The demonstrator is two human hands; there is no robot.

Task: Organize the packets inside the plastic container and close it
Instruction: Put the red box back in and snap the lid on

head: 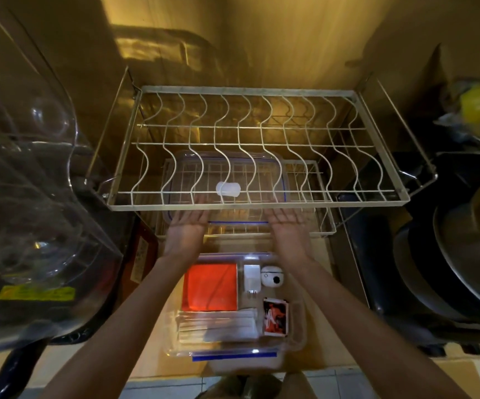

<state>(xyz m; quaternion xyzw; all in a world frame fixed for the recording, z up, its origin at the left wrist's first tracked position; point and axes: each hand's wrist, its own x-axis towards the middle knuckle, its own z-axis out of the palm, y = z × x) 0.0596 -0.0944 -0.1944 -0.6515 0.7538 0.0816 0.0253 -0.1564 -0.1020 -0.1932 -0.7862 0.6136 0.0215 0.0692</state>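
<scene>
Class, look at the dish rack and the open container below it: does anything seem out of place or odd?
Yes. The container holds a white charger and a small white camera-like gadget among the packets, which is odd for a packet box. Its lid lies on the rack's lower shelf, touched by both hands.

Head view, steep downward, close up

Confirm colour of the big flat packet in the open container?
Orange-red, plain. The packet shows clearly in the head view, in the container.
</scene>
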